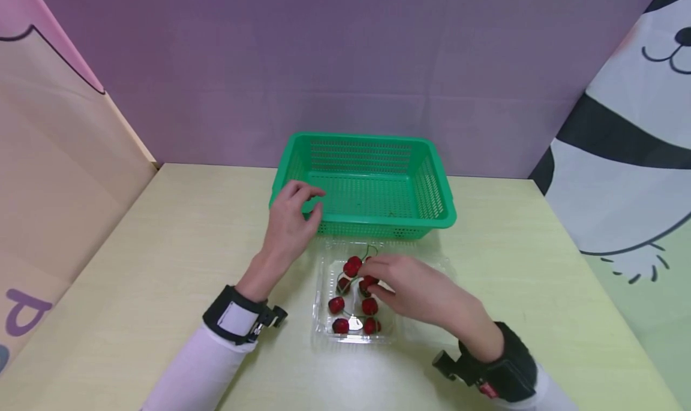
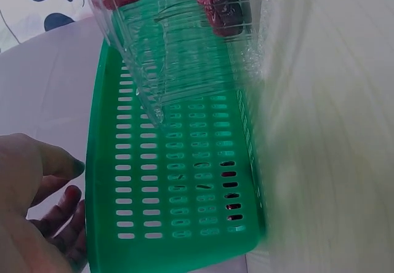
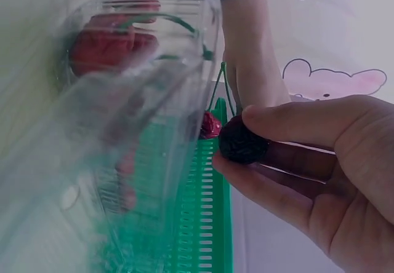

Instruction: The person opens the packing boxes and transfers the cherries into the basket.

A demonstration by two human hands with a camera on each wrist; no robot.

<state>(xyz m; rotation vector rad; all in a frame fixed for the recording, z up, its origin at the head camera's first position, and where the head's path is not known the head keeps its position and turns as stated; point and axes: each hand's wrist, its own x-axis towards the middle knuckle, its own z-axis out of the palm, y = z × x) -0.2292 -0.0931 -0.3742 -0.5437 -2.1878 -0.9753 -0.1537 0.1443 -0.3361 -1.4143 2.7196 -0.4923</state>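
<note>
My right hand [image 1: 421, 288] pinches a dark red cherry [image 3: 242, 141] between thumb and fingers, above a clear plastic box [image 1: 320, 315]. Several more cherries [image 1: 336, 305], some with green stems, lie in that box. Behind it stands a green plastic basket [image 1: 372, 220] with slotted walls. At the basket's front left rim hovers my left hand [image 1: 291, 222], its fingers loosely bent and nothing between them. From the left wrist view I cannot tell whether it touches the rim. In the head view the right fingers partly hide the held cherry.
The box's clear lid [image 1: 426, 327] seems to spread to the right, under my right forearm. Everything stands on a pale wooden table [image 1: 162, 291]. A purple cloth wall [image 1: 345, 57] rises behind it, with printed cloth panels at both sides.
</note>
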